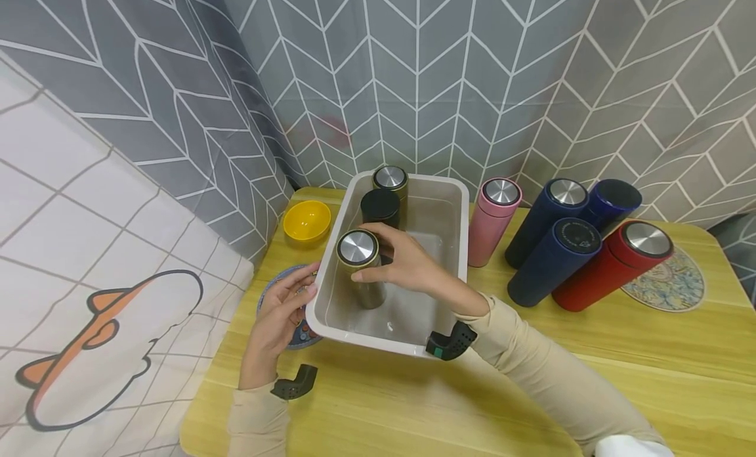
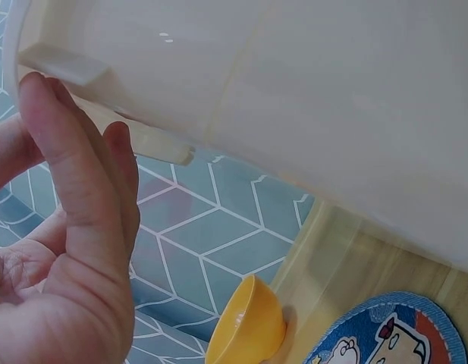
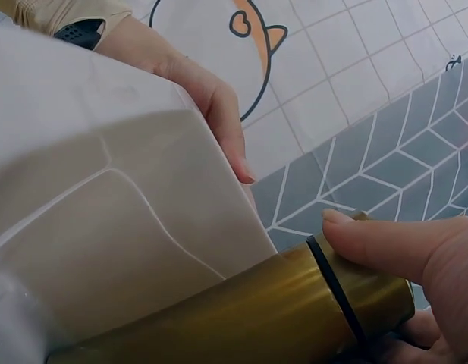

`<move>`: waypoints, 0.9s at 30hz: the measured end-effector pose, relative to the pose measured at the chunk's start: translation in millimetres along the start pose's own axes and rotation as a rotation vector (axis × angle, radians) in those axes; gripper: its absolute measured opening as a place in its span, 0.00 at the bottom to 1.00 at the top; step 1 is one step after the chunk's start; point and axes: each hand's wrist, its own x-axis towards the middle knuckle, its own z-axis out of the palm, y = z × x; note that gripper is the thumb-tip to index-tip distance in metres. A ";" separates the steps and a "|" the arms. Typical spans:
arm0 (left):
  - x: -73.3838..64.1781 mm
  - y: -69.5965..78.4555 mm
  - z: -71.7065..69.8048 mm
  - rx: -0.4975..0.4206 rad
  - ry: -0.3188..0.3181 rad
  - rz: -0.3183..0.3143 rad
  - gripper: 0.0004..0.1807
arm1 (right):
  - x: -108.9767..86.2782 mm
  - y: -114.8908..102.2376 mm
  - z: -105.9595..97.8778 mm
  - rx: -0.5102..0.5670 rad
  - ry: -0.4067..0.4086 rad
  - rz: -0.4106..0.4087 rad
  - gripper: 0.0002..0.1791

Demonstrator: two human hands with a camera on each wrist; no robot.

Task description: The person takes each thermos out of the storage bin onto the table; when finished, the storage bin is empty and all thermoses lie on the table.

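A gold thermos bottle (image 1: 358,248) with a silver-topped lid stands slightly tilted in the left part of a white plastic bin (image 1: 392,348). My right hand (image 1: 407,257) grips it near the top, the thumb (image 3: 385,246) lying across the lid by the dark ring. Behind it, inside the bin, are a black-lidded bottle (image 1: 380,207) and another gold-rimmed bottle (image 1: 390,178) with a silver top. At the bin's left rim is my left hand (image 1: 280,312); its fingers (image 2: 67,144) are mostly straight and touch the rim from outside.
Right of the bin stand a pink bottle (image 1: 495,220), two dark blue bottles (image 1: 546,224) (image 1: 555,260), a shiny blue one (image 1: 611,201) and a red one (image 1: 614,266). A yellow bowl (image 1: 307,222) sits at the left, near a round blue mat (image 1: 304,337). A patterned round mat (image 1: 673,283) lies at right.
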 end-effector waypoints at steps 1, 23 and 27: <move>0.2 -0.2 -0.1 0.002 0.000 0.000 0.21 | -0.3 -0.1 0.0 0.007 0.001 0.006 0.43; 0.2 -2.3 -1.3 -0.028 -0.025 0.022 0.22 | -5.2 0.4 -2.6 -0.071 -0.044 -0.021 0.44; 0.4 -2.4 -1.5 -0.024 -0.027 0.023 0.21 | -5.6 -1.3 -3.7 -0.084 -0.051 -0.031 0.44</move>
